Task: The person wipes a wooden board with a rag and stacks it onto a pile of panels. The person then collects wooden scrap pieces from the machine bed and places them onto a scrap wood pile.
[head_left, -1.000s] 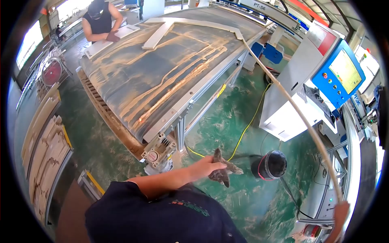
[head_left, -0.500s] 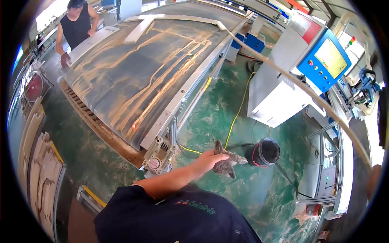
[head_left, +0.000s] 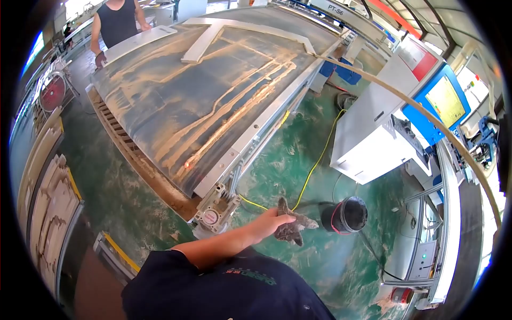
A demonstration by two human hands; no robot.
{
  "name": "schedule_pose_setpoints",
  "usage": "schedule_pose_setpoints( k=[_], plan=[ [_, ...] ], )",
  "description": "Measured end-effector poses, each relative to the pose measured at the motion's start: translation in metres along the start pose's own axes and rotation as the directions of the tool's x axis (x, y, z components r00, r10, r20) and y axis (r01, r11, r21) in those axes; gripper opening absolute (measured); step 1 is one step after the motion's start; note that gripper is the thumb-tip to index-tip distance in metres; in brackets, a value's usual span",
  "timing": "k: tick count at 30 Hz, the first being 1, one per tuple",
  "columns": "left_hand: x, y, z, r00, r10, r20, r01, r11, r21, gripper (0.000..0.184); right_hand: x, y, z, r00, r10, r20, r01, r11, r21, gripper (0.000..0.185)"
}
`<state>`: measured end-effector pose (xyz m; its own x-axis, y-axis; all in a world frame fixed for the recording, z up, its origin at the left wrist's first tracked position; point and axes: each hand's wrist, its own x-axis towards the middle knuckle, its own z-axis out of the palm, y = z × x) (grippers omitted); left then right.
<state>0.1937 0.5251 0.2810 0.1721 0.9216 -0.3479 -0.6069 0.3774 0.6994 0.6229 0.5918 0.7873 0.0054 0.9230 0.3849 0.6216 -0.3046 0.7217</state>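
Note:
My left hand (head_left: 265, 224) is closed on a crumpled, dusty grey cloth shaped like a work glove (head_left: 292, 224), held above the green floor. Just right of it stands a black bucket (head_left: 349, 213) with a red handle. A long, thin strip of board (head_left: 405, 98) rises from the table's far corner and crosses the right side of the view. At the table it meets a white-faced board offcut (head_left: 201, 44) with a branching arm. My right hand does not show, and the strip's near end runs out at the right edge.
A wide machine table (head_left: 176, 106) carries streaks of sawdust. Behind its left side a person (head_left: 118, 26) touches a white panel (head_left: 140, 44). A control cabinet (head_left: 373, 128) with a blue screen stands right. A yellow cable (head_left: 320, 160) crosses the floor. Stacked boards (head_left: 48, 213) lean left.
The view has turned slightly, so the table and cabinet sit lower and further right. My left hand, still gripping the glove, appears a little lower and left. A blurred skin-toned shape at the right edge is gone.

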Motion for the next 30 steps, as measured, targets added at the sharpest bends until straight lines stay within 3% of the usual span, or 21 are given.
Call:
schedule_pose_setpoints(
  k=[3, 7, 18, 20, 21, 23, 25, 26, 27, 28, 29, 30],
  plan=[
    [-0.008, 0.004, -0.002, 0.999, 0.004, -0.037, -0.004, 1.0, -0.016, 0.028, -0.011, -0.014, 0.017, 0.981, 0.133, -0.142, -0.132, 0.991, 0.019, 0.027],
    [-0.016, 0.011, -0.003, 0.997, 0.0, -0.081, 0.0, 1.0, 0.006, 0.029, -0.01, -0.008, 0.069, 0.956, 0.209, -0.207, -0.221, 0.975, -0.032, 0.023],
    [-0.009, 0.011, -0.01, 0.986, -0.011, -0.168, 0.013, 1.0, 0.014, 0.027, -0.044, -0.015, 0.156, 0.942, 0.241, -0.232, -0.252, 0.967, -0.019, 0.019],
    [-0.006, 0.009, -0.012, 0.985, -0.021, -0.174, 0.011, 0.998, -0.057, 0.028, -0.055, -0.022, 0.191, 0.945, 0.243, -0.221, -0.253, 0.967, -0.017, 0.018],
    [-0.006, 0.008, -0.013, 0.984, -0.026, -0.178, 0.01, 0.996, -0.092, 0.028, -0.064, -0.027, 0.217, 0.949, 0.282, -0.141, -0.287, 0.958, -0.014, 0.018],
    [-0.004, 0.006, -0.013, 0.982, -0.044, -0.182, 0.03, 0.997, -0.076, 0.028, -0.095, -0.037, 0.299, 0.873, 0.199, -0.444, -0.059, 0.949, 0.309, 0.027],
    [-0.001, 0.003, -0.007, 0.983, -0.058, -0.175, 0.049, 0.997, -0.056, 0.028, -0.141, -0.07, 0.36, 0.996, -0.004, -0.088, 0.054, 0.809, 0.585, 0.028],
    [0.001, 0.002, -0.003, 0.981, -0.057, -0.186, 0.054, 0.998, -0.02, 0.028, -0.164, -0.089, 0.385, 0.987, -0.143, 0.069, 0.052, 0.702, 0.71, 0.031],
    [0.005, 0.002, 0.002, 0.98, -0.051, -0.195, 0.055, 0.998, 0.016, 0.027, -0.176, -0.108, 0.403, 0.935, -0.296, 0.194, 0.015, 0.579, 0.815, 0.036],
    [0.008, 0.001, 0.008, 0.978, -0.046, -0.205, 0.057, 0.997, 0.052, 0.027, -0.18, -0.133, 0.4, 0.718, -0.52, 0.462, 0.091, 0.728, 0.679, 0.046],
    [0.01, 0.0, 0.015, 0.983, -0.052, -0.177, 0.061, 0.997, 0.044, 0.026, -0.206, -0.163, 0.393, 0.708, -0.479, 0.518, -0.009, 0.728, 0.686, 0.043],
    [0.011, 0.001, 0.022, 0.987, -0.059, -0.15, 0.065, 0.997, 0.037, 0.026, -0.224, -0.202, 0.327, 0.521, -0.352, 0.778, -0.576, 0.527, 0.624, 0.04]
  ],
)
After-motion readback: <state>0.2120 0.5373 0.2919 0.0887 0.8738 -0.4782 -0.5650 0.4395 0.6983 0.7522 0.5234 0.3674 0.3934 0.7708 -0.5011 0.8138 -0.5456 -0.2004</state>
